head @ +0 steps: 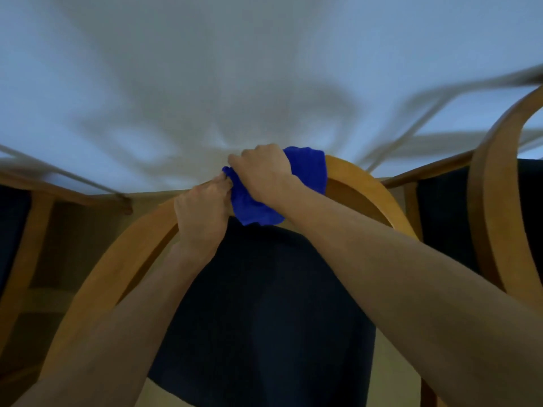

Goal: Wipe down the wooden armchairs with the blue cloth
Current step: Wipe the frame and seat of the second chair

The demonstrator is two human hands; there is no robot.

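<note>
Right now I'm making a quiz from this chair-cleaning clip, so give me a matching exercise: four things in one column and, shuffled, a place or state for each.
Things:
1. blue cloth
2. left hand
3. right hand
4. dark seat pad

Places or states:
A. lies on top of the cloth, fingers curled over it
B. draped over the top of the curved wooden chair back
C. below the wooden arch, between the forearms
D. grips the chair back just left of the cloth, pinching the cloth's edge

Pairs: 1-B, 2-D, 3-A, 4-C
</note>
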